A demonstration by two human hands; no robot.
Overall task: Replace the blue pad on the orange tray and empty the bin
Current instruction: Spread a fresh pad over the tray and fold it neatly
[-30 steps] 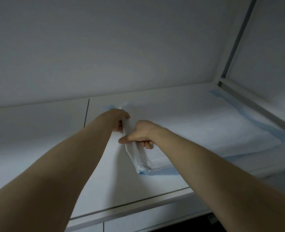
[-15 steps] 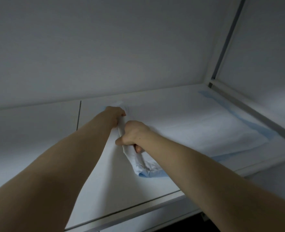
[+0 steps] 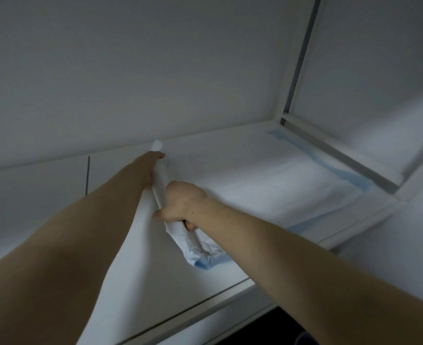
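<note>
A white pad with blue edging (image 3: 267, 180) lies spread on a white shelf top, its left edge bunched into a ridge. My right hand (image 3: 180, 205) is closed around the near part of that bunched edge. My left hand (image 3: 153, 165) grips the far part of the same edge, close to the back wall. The pad's near left corner (image 3: 200, 255) hangs crumpled below my right hand, showing its blue underside. No orange tray and no bin are in view.
The white shelf top (image 3: 43, 200) runs left, with a dark seam (image 3: 88, 175) in it. A white wall rises behind. At the right stands a white frame with a grey strip (image 3: 302, 53) and a lower ledge (image 3: 369, 170).
Both hands have slid further along the pad's left edge toward the back wall, gathering it into a tighter, longer ridge. The view has shifted a little.
</note>
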